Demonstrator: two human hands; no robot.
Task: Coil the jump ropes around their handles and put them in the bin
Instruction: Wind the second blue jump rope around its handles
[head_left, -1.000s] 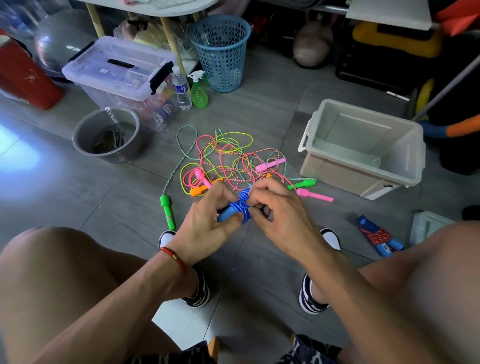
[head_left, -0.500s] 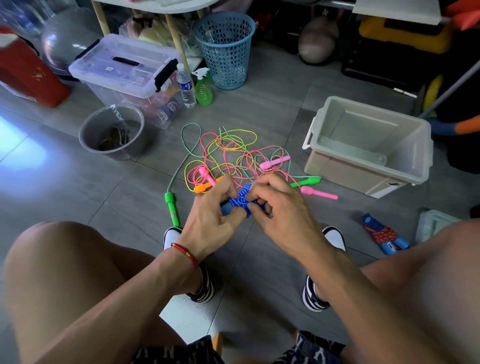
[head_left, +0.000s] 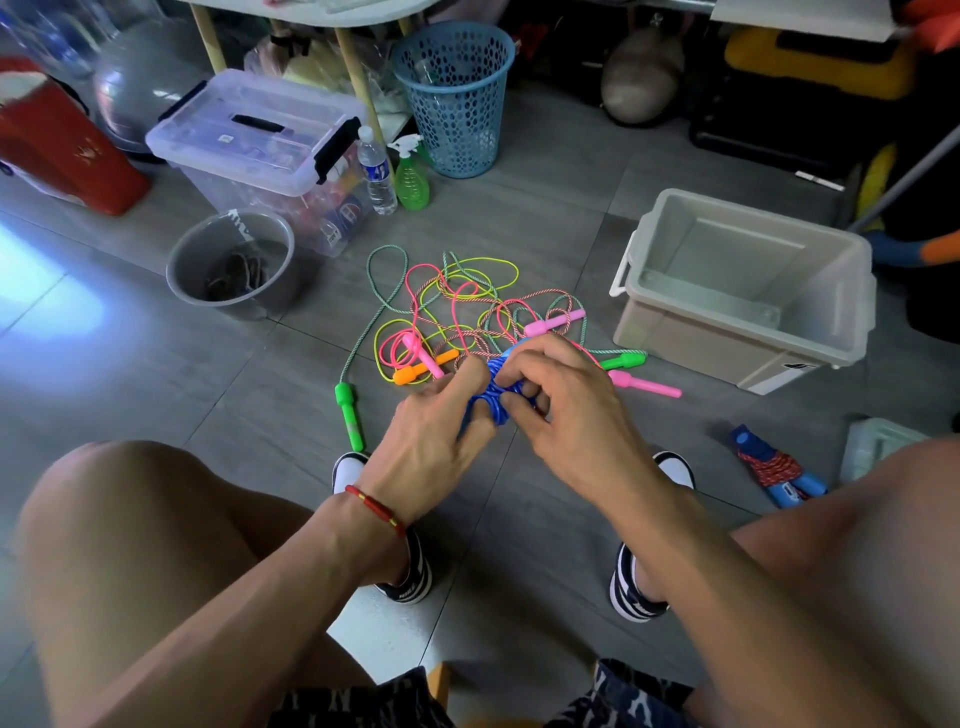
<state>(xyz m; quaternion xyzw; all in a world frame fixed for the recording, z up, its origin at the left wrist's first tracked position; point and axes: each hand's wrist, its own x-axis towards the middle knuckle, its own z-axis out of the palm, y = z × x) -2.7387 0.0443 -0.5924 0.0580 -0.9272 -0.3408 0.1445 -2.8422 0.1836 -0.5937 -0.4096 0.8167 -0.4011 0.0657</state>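
Observation:
A blue jump rope (head_left: 493, 395), coiled round its blue handles, sits between both hands above the floor. My left hand (head_left: 434, 441) grips the bundle from the left. My right hand (head_left: 566, 410) pinches the coil from the right, fingers curled over it. Behind them on the grey tiles lies a tangle of loose jump ropes (head_left: 457, 306) with pink, orange and green handles. The beige bin (head_left: 748, 332) stands open at the right with nothing in it. A coiled rope with blue handles and red cord (head_left: 774, 465) lies on the floor near my right knee.
A grey bucket (head_left: 234, 260), a clear lidded storage box (head_left: 260, 140), a water bottle (head_left: 376, 174), a green spray bottle (head_left: 412, 179) and a blue mesh basket (head_left: 457, 93) stand at the back left. A white lid (head_left: 878, 444) lies at the right. My feet rest below my hands.
The hands have lifted slightly forward with the blue bundle; the right fingers have shifted over the coil. The handle end that stuck out to the left is now hidden.

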